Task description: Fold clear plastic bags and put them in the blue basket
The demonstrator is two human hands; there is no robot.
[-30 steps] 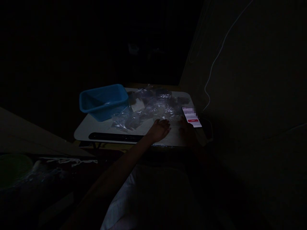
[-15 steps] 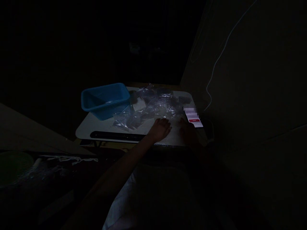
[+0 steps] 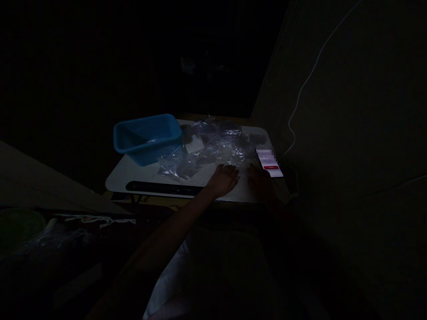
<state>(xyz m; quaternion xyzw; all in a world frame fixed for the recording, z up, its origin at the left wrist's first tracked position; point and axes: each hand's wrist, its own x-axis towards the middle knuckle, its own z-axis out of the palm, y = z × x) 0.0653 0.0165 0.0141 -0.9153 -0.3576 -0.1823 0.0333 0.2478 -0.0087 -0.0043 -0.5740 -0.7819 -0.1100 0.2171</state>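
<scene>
In the dim light my left hand (image 3: pixel 223 180) lies on the white table (image 3: pixel 117 178), palm down, fingers stretched forward and nothing held. Just ahead of its fingers spreads a heap of clear plastic bags (image 3: pixel 213 151). My right hand (image 3: pixel 259 181) is in deep shadow at the table's near right side; its faintly seen fingers reach forward, with no object visible in them. Beside it, a phone (image 3: pixel 269 162) with a lit screen lies on the table. A blue plastic basin (image 3: pixel 148 151) stands at the left, and a small white piece (image 3: pixel 194 144) lies among the bags.
A black slotted strip (image 3: pixel 163 188) runs along the table's front edge. At the right, a white cable (image 3: pixel 308 82) hangs down the wall. A green basket (image 3: pixel 22 229) and loose clear plastic (image 3: pixel 60 240) are at the lower left. Much of the surroundings is too dark to make out.
My right hand has shifted slightly to the left, toward my left hand. My left hand, the bags, the basin and the phone stay in place; the view moves very slightly.
</scene>
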